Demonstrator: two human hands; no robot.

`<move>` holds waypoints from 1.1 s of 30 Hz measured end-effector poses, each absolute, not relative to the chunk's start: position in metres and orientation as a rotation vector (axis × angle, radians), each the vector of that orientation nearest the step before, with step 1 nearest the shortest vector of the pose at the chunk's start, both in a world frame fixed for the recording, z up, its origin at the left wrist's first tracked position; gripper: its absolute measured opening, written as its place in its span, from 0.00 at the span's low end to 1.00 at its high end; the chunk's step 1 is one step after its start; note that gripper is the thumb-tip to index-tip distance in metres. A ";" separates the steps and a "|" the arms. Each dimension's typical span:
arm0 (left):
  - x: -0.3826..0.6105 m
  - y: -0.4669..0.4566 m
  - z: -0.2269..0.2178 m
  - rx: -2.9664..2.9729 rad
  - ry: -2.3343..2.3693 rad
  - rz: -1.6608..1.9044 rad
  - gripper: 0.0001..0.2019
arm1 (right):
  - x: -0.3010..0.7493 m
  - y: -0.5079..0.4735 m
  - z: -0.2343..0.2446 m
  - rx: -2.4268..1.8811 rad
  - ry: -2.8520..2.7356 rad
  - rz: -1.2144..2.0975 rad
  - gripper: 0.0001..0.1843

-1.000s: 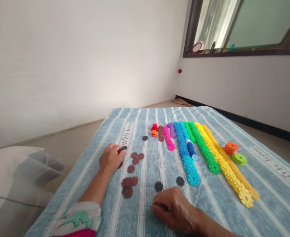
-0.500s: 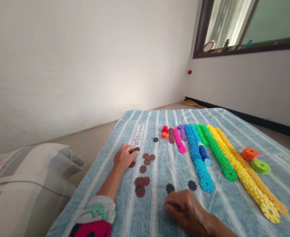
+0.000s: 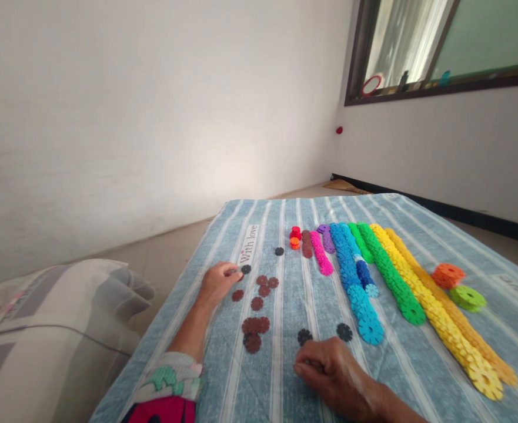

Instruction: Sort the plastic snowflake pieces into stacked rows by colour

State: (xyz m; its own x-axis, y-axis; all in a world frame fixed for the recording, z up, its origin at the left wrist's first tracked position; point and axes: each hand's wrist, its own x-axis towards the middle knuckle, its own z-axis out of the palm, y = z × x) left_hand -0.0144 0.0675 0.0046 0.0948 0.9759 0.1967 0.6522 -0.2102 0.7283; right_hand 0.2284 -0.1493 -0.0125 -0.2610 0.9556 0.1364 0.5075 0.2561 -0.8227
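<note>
My left hand (image 3: 218, 283) is at the left of the striped cloth, its thumb and fingers drawn together beside a black notched disc (image 3: 246, 269). A dark reddish edge shows at the fingertips; what they pinch is unclear. Just below lies a single brown notched disc (image 3: 238, 295), with more brown discs (image 3: 264, 290) to its right and an overlapping brown group (image 3: 253, 342) nearer me. My right hand (image 3: 333, 373) rests with fingers curled in at the front, hiding whatever may be inside. Behind it lie two black discs, one by the knuckles (image 3: 304, 336) and another farther right (image 3: 344, 332).
Overlapping rows of discs lie to the right: pink (image 3: 321, 252), blue (image 3: 349, 264), green (image 3: 391, 273) and yellow (image 3: 435, 317). Small orange (image 3: 448, 275) and lime (image 3: 467, 298) stacks stand beyond. A black stack (image 3: 279, 251) sits mid-table. Grey-checked fabric (image 3: 77, 341) is at the left.
My left hand has drawn back slightly to the left from the black disc, uncovering more of it and the brown disc below. My right hand stays in place.
</note>
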 end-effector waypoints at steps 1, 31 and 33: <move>-0.015 0.067 0.006 1.949 1.562 0.912 0.14 | 0.228 -0.149 -0.013 -1.331 -1.872 0.879 0.10; -0.025 0.045 0.045 1.724 1.356 0.334 0.15 | 0.226 -0.147 -0.009 -1.347 -1.834 0.931 0.10; -0.027 0.048 0.043 1.759 1.357 0.314 0.16 | 0.226 -0.146 -0.009 -1.347 -1.835 0.933 0.10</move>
State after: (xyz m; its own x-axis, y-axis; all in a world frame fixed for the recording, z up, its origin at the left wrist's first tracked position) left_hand -0.0269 0.0478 0.0431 0.3745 0.8791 -0.2949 0.6600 -0.0293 0.7507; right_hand 0.2260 -0.1461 -0.0087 -0.2443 0.9645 0.1008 0.4869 0.2119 -0.8473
